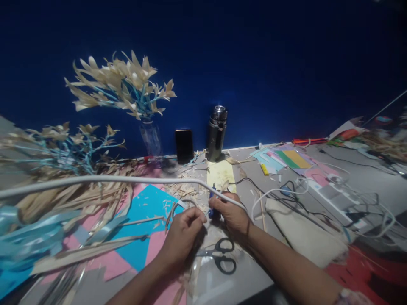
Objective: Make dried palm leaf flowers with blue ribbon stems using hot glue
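My right hand (233, 216) is closed around a small blue tool (213, 207), its kind partly hidden by the fingers. A thick white cable (127, 180) passes in front, ending by that hand. My left hand (186, 231) is pinched shut close to the tool's lower end; what lies between the fingertips is too small to make out. Below the hands lie black-handled scissors (225, 256), blades pointing left. Blue paper (140, 237) and pink paper (157, 243) lie beside my left hand, with pale scraps scattered on the blue.
A clear vase (151, 137) of dried-husk flowers (124, 84), a phone (184, 146) and a dark flask (217, 135) stand by the blue wall. Light-blue ribbon (32, 237) and husk strips lie left. At right are a white power strip (330, 203), tangled cables and a cream pouch (302, 228).
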The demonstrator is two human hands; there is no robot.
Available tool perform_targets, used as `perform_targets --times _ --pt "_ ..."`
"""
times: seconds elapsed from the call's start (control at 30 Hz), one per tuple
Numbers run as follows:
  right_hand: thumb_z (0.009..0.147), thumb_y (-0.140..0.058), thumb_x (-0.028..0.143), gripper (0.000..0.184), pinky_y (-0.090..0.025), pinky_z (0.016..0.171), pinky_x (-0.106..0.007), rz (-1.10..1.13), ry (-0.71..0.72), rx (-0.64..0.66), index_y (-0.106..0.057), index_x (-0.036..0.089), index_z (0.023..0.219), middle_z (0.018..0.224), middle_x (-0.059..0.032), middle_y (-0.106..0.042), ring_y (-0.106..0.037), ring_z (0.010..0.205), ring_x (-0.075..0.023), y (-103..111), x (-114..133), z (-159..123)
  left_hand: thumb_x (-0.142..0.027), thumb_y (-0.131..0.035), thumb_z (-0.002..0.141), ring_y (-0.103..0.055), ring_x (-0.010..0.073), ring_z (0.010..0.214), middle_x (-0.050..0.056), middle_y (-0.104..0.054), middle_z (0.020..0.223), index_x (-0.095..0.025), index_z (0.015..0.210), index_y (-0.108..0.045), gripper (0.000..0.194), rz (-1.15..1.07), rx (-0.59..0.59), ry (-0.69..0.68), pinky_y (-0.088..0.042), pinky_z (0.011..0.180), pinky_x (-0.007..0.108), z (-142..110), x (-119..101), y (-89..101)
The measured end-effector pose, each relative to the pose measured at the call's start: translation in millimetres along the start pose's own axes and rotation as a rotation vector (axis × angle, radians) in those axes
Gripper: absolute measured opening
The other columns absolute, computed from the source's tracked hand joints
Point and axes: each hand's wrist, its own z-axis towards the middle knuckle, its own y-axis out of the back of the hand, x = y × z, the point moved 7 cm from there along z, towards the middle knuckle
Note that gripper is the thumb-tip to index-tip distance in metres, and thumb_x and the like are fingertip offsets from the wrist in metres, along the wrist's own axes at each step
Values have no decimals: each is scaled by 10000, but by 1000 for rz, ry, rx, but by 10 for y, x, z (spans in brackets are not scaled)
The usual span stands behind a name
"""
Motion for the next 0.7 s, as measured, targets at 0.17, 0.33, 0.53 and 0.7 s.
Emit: perform_targets --times 0.17,0.33,0.53,0.7 --pt "619 -884 536 425 -350 514 -230 133 -26 160 -770 167 797 578 25 -563 -441 532 -96 -85 40 44 -383 -786 774 -148 53 439 -113 -299 516 -202 657 -491 365 -284 132 157 -152 394 182 13 79 -98" --pt "664 -880 476 370 -391 560 -253 31 28 119 -702 161 584 582 -4 -590 -496 581 -119 -29 55 78 -371 -756 808 -278 69 411 -78 -396 484 -192 661 -576 294 -18 20 16 -195 412 202 22 14 23" --pt "617 -892 441 413 -358 511 -240 44 -8 -6 -585 173 548 522 36 -524 -440 520 -100 28 -41 56 -140 -622 794 -512 158 612 7 -576 630 -204 584 -591 221 589 -95 -394 -359 595 260 -43 -275 46" --pt "632 -867 439 383 -385 516 -250 20 14 -73 -594 179 572 545 25 -552 -472 534 -116 54 -7 7 -164 -573 866 -541 172 622 13 -576 639 -217 627 -581 244 794 -105 -595 -357 620 279 -123 -372 -43"
